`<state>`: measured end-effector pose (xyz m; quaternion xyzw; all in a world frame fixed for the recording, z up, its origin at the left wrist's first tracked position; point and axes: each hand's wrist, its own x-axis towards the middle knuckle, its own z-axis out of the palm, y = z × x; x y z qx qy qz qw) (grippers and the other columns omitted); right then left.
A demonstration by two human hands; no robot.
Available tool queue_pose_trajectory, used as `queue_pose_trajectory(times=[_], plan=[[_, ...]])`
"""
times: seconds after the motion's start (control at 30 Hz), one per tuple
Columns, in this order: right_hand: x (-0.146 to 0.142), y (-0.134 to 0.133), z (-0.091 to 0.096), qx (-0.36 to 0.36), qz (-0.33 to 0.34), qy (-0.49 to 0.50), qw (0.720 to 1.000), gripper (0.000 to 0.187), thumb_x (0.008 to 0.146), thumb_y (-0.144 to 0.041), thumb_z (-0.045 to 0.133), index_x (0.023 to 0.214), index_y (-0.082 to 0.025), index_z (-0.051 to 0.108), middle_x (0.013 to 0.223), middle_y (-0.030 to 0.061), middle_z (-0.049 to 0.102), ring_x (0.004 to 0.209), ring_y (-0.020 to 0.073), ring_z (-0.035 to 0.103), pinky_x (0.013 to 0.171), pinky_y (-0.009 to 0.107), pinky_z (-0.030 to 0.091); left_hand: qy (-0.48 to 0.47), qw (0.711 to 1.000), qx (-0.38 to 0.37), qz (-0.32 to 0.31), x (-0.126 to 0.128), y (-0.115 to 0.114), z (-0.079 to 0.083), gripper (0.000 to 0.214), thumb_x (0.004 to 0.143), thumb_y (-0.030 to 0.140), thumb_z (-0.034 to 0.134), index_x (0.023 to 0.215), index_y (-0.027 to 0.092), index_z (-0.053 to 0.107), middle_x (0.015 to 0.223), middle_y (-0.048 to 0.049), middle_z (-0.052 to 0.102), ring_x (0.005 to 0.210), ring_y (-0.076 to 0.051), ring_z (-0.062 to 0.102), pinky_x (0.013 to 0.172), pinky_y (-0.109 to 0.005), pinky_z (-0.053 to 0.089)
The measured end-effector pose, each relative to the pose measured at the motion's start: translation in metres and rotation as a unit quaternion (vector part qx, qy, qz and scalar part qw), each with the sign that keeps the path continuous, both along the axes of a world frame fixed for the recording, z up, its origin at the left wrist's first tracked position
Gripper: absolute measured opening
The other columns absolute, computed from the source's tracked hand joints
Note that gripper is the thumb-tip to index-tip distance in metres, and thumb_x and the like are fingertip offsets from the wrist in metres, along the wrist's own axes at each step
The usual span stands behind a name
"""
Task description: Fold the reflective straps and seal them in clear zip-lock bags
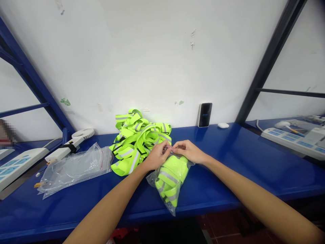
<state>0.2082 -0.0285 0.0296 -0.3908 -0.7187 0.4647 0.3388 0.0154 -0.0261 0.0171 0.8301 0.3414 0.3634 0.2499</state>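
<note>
A clear plastic zip bag (169,183) holds a folded neon-yellow strap with grey reflective stripes. It lies on the blue table, its lower corner toward the front edge. My left hand (158,155) pinches the bag's top edge between thumb and fingers. Close beside it, my right hand (189,151) pinches the same edge, and the fingertips of both hands nearly meet. Behind my left hand spreads a loose pile of neon-yellow reflective straps (138,135). Several flat, clear zip bags (76,167) lie stacked to the left of the pile.
On the blue table (223,169), a dark-screened device (205,115) leans on the wall beside a small white case (223,125). A white handheld fan (83,133) lies at back left. Power strips (21,164) flank both sides, near metal frame posts (266,64).
</note>
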Motion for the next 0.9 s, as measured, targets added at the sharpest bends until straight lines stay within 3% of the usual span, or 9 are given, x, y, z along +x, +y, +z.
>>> queue_pose_trajectory(times=[0.2, 0.4, 0.6, 0.77, 0.9], plan=[[0.0012, -0.0008, -0.0003, 0.035, 0.006, -0.013, 0.999, 0.032, 0.078, -0.046, 0.064, 0.082, -0.015, 0.070, 0.066, 0.0001, 0.059, 0.061, 0.0118, 0.046, 0.057, 0.025, 0.035, -0.034, 0.998, -0.051, -0.017, 0.0007, -0.0004, -0.0010, 0.021, 0.092, 0.035, 0.047, 0.090, 0.016, 0.057, 0.081, -0.0011, 0.059, 0.073, -0.014, 0.054, 0.065, -0.025, 0.040], [0.0016, 0.0015, -0.0027, 0.019, 0.004, 0.013, 1.000, 0.029, 0.077, -0.042, 0.066, 0.082, -0.014, 0.069, 0.067, 0.0004, 0.060, 0.062, 0.0121, 0.049, 0.059, 0.024, 0.037, -0.087, 0.987, -0.121, -0.062, 0.0013, 0.0036, -0.0006, 0.023, 0.089, 0.033, 0.050, 0.077, 0.015, 0.059, 0.072, 0.0011, 0.054, 0.069, -0.013, 0.048, 0.066, -0.024, 0.038], [0.0063, 0.0065, -0.0023, -0.015, -0.022, 0.011, 1.000, 0.022, 0.075, -0.035, 0.061, 0.074, -0.014, 0.066, 0.060, -0.0017, 0.055, 0.054, 0.0100, 0.043, 0.053, 0.024, 0.030, -0.151, 0.980, -0.131, -0.008, 0.0039, 0.0060, -0.0003, 0.017, 0.083, 0.024, 0.050, 0.071, 0.015, 0.057, 0.070, 0.0008, 0.054, 0.069, -0.013, 0.049, 0.069, -0.025, 0.039], [0.0074, 0.0082, -0.0030, -0.030, -0.001, 0.028, 0.999, 0.022, 0.073, -0.035, 0.066, 0.075, -0.014, 0.064, 0.065, -0.0006, 0.058, 0.059, 0.0103, 0.046, 0.057, 0.023, 0.034, -0.156, 0.981, -0.119, -0.003, 0.0036, 0.0046, 0.0016, 0.017, 0.082, 0.024, 0.051, 0.068, 0.015, 0.056, 0.067, 0.0012, 0.052, 0.063, -0.011, 0.048, 0.061, -0.023, 0.040], [0.0073, 0.0052, -0.0016, 0.008, 0.041, -0.015, 0.999, 0.026, 0.078, -0.039, 0.064, 0.079, -0.013, 0.064, 0.067, -0.0004, 0.057, 0.061, 0.0105, 0.046, 0.058, 0.023, 0.034, -0.121, 0.966, -0.229, -0.027, -0.0047, 0.0065, 0.0075, 0.016, 0.081, 0.031, 0.054, 0.079, 0.016, 0.060, 0.058, 0.0039, 0.050, 0.043, -0.007, 0.043, 0.043, -0.021, 0.035]])
